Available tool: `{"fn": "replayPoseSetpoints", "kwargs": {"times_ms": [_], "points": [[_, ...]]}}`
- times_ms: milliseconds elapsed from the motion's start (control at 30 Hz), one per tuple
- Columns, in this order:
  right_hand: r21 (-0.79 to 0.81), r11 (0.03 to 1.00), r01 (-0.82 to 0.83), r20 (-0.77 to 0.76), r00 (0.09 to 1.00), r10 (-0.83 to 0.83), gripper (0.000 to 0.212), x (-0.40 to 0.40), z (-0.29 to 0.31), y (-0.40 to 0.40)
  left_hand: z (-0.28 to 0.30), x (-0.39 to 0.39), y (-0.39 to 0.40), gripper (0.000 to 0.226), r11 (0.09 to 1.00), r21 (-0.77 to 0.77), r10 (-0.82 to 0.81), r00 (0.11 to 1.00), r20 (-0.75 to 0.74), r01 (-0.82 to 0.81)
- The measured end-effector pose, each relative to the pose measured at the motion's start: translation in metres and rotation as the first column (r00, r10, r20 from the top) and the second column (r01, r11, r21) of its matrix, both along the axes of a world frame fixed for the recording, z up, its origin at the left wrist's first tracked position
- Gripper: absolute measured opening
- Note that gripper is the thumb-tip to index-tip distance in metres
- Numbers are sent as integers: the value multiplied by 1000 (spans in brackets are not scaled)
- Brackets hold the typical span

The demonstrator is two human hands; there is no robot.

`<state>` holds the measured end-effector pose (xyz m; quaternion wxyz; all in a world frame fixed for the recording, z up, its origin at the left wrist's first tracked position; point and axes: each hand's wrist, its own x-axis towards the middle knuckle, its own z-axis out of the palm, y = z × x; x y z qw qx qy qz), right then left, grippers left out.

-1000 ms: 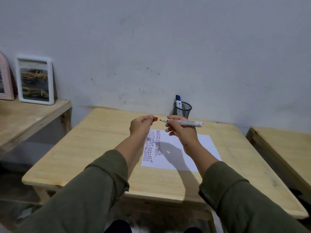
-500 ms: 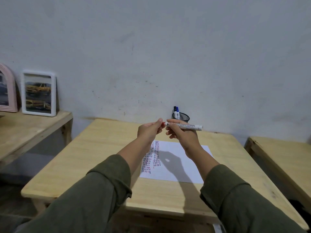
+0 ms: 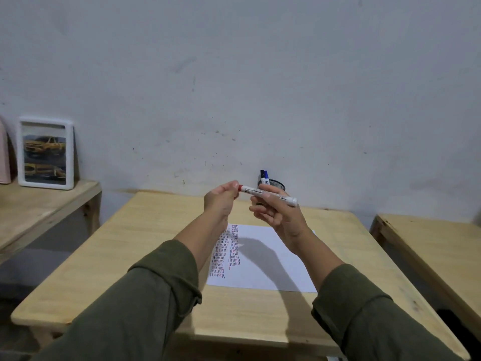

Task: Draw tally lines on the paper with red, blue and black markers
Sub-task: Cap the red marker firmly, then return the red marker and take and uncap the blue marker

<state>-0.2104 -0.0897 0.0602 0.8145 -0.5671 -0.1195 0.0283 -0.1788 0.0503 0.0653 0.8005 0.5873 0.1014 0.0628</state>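
Note:
Both hands are raised above the wooden table (image 3: 156,246). My right hand (image 3: 279,217) grips the white barrel of the red marker (image 3: 268,195), held nearly level. My left hand (image 3: 221,201) pinches the red cap (image 3: 239,188), which sits on the marker's left end. Below lies the white paper (image 3: 273,259) with columns of red, blue and black tally lines along its left side. A black mesh pen cup (image 3: 277,184) stands at the table's far edge with a blue marker (image 3: 265,177) and a black marker (image 3: 261,174) in it.
A white-framed picture of yellow cars (image 3: 45,153) leans on the wall on a wooden shelf (image 3: 44,204) to the left. Another wooden table (image 3: 437,251) stands to the right. A grey wall rises directly behind the table.
The red cap was apart from the marker tip one second ago; my left hand has brought it onto the tip. Both hands have risen slightly.

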Motion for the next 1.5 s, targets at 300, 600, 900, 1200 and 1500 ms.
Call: {"fn": "replayPoseSetpoints", "kwargs": {"times_ms": [300, 600, 900, 1200, 1500], "points": [[-287, 958, 24, 1, 1000, -25, 10, 43, 9, -28, 24, 42, -17, 27, 942, 275, -240, 960, 141, 195], [-536, 722, 438, 326, 896, -303, 83, 140, 39, -68, -7, 118, -43, 48, 851, 509, -140, 990, -15, 128], [-767, 417, 488, 456, 872, -180, 75, 211, 16, -67, -34, 160, -58, 57, 757, 635, -136, 988, -77, 154], [-837, 340, 428, 425, 901, -88, 48, 227, -21, -74, -49, 167, -59, 47, 783, 600, -157, 986, -63, 164], [-833, 157, 531, 541, 840, 31, 50, 238, -21, -68, -51, 166, -58, 47, 830, 530, -168, 984, -59, 173]]}}
